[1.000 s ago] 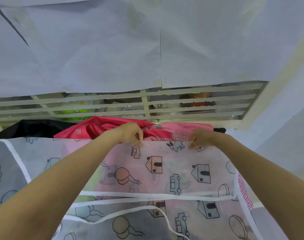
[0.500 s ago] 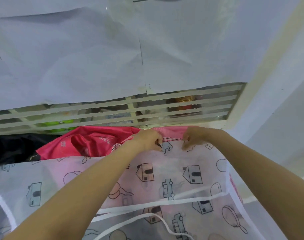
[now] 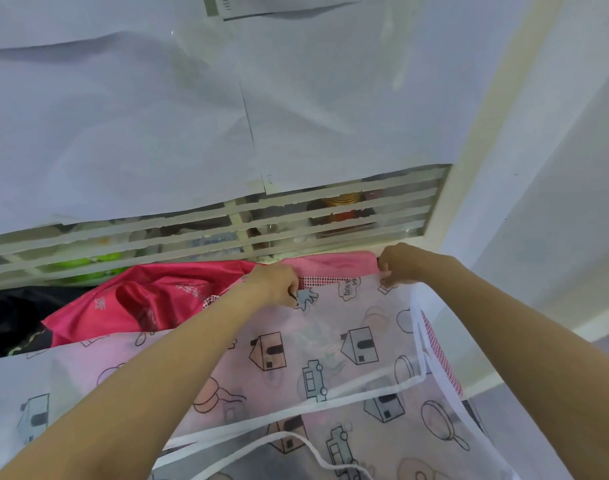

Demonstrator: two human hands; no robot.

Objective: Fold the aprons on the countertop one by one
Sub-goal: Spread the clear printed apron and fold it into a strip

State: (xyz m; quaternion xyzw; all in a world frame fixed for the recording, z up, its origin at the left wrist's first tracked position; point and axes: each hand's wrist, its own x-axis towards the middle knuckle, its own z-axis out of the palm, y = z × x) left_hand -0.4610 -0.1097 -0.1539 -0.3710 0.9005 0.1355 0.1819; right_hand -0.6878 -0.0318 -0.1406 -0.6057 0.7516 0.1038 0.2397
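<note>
Two hands out over the sheer printed apron (image 3: 330,362), spread on the countertop below the slatted window (image 3: 226,223). Left hand (image 3: 277,284) with fingers curled, pinching the apron's far edge; right hand (image 3: 398,263) pinching the far corner the same way, fingers bunched together. Four aprons countable: the sheer one; a pale pink one with checked trim (image 3: 334,266) under it; a crumpled red one (image 3: 150,299) below the window; a black one (image 3: 12,317) beside the red. No container plainly seen; blurred jars or bottles behind the window slats, contents unclear. White sheets (image 3: 157,116) covering the window's upper part.
</note>
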